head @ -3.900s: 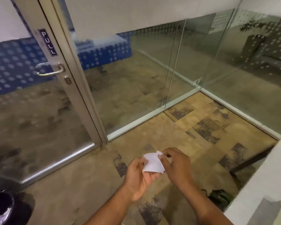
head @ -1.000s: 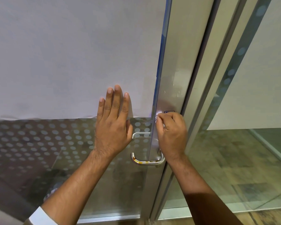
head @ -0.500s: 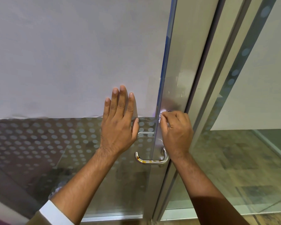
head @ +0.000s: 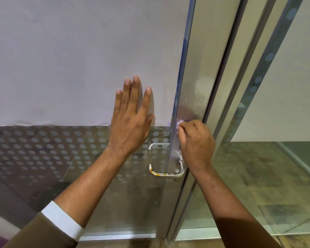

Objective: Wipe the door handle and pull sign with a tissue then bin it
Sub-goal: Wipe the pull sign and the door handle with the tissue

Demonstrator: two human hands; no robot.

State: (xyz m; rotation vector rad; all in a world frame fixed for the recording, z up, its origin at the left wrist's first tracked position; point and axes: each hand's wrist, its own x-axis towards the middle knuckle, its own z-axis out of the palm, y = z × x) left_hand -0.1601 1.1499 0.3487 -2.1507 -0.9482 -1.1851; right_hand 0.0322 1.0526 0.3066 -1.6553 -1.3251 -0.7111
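Note:
My right hand [head: 195, 142] is closed around a white tissue [head: 179, 124], only a small bit of which shows at the fingertips. It presses the tissue on the metal door stile, over the dark pull sign [head: 188, 121], which is almost wholly hidden by the hand. Just below the hand is the curved steel door handle [head: 166, 173], with rusty orange marks on it. My left hand [head: 131, 122] lies flat with fingers spread on the frosted glass of the door, left of the stile.
The glass door [head: 79, 68] has a white film above and a dotted band [head: 43, 145] below. The door frame [head: 227, 86] and a fixed glass panel [head: 284, 158] stand to the right. Tiled floor [head: 258, 242] shows at the bottom right.
3.9 s ago I stood back from the door holding the tissue in both hands. Over the last second both hands have stayed almost in place, the right one rubbing slightly at the sign.

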